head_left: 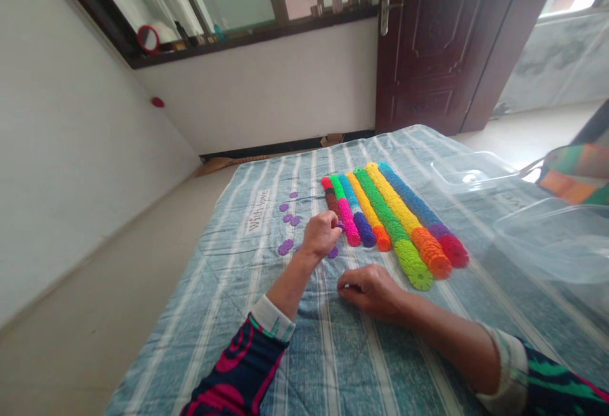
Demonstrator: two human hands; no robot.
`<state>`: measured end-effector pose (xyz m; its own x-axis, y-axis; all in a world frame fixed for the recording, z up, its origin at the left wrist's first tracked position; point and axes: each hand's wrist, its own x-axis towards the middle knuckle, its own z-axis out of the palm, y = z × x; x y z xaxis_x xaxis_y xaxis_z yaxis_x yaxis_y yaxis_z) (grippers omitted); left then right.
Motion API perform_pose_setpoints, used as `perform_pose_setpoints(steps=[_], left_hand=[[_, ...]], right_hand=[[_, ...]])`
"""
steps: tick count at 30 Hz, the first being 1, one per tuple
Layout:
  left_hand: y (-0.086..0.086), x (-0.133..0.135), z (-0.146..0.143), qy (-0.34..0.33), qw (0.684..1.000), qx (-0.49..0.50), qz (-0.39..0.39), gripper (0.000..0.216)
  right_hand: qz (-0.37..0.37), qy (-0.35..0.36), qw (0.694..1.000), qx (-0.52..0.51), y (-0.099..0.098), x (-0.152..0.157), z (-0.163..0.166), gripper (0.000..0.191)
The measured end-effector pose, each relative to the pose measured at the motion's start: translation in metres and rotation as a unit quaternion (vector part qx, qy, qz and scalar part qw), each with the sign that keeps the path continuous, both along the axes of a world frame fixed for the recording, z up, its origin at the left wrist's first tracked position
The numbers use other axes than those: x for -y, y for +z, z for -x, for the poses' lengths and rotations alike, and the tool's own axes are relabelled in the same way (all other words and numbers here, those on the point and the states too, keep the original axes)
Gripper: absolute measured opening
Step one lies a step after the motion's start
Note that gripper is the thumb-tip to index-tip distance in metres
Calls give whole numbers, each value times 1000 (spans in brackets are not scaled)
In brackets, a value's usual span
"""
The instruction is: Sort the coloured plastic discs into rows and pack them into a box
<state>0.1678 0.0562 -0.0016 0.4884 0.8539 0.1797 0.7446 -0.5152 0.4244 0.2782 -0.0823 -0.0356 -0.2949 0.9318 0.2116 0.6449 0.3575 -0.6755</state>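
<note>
Under the left hand [322, 233] and right hand [368, 289] lies matt, lightly wrinkled cloth [209, 314]. Ahead of the hands, the rows of discs [379, 205] look plastic, ridged lengthwise; left of the left hand, loose purple discs [285, 247] look plastic too. Right of both, tubs [537, 238] of clear, shiny plastic. Far ahead, a glossy, wood-look door [438, 35] bears a smooth metal handle [384, 16].

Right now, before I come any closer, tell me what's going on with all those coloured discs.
A person is handling small plastic discs laid in long rows on a striped cloth. The left hand is at the near end of the leftmost row, by a purple disc; whether it grips it is unclear. The right hand rests nearby, fingers curled. More purple discs lie loose to the left, and clear plastic containers stand at the right.
</note>
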Motion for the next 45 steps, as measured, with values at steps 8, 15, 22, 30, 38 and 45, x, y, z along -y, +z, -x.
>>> perform_pose_setpoints(steps=[8,15,22,30,38,45], left_hand=[[-5,0,2,9,999,-18,-43,6],[3,7,10,4,999,-31,-30,5],[12,20,32,-55,994,-63,67,10],[5,27,36,-53,990,-103,75,18],[0,34,32,-27,993,-97,54,16],[8,21,49,-39,990,23,131,1]], right_hand=[[4,1,1000,8,3,0,0,15],[4,1,1000,0,1,1,0,15],[13,-2,1000,-5,2,0,0,14],[10,1,1000,-3,0,2,-1,14],[14,1,1000,-11,-4,2,0,16],[22,4,1000,-12,-3,4,-1,18]])
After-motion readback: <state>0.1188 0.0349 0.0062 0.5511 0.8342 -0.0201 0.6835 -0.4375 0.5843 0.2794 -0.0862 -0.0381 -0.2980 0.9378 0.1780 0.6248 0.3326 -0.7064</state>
